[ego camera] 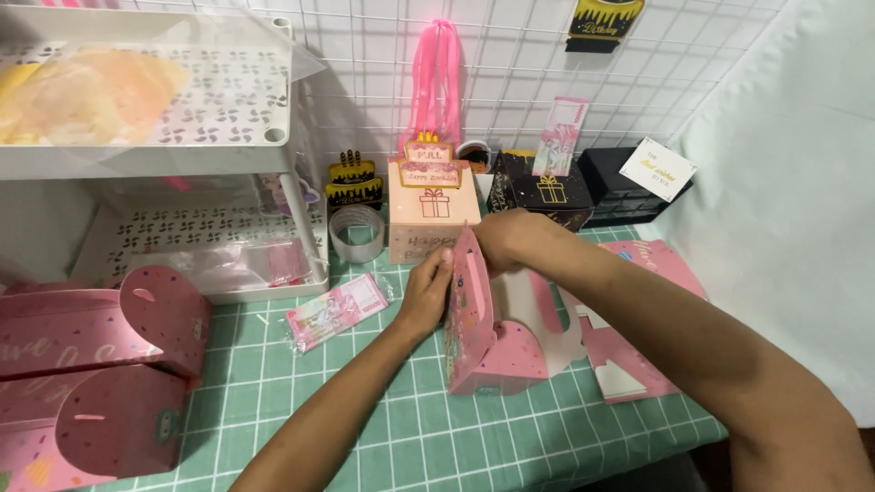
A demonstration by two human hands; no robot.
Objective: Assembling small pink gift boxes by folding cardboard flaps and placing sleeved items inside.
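While both forearms reach in, the left hand (427, 290) and right hand (506, 239) pinch the pink box (476, 335) upright.

**Count on the table**

Two hands, left (427, 290) and right (506, 239). One half-folded box (478, 342) between them. Two folded pink boxes at left (100, 323) (109, 424). One finished box (432, 211), one black box (540, 189). Two wrapped banknotes (335, 311) (561, 137). One tape roll (356, 232). One rack (146, 155).
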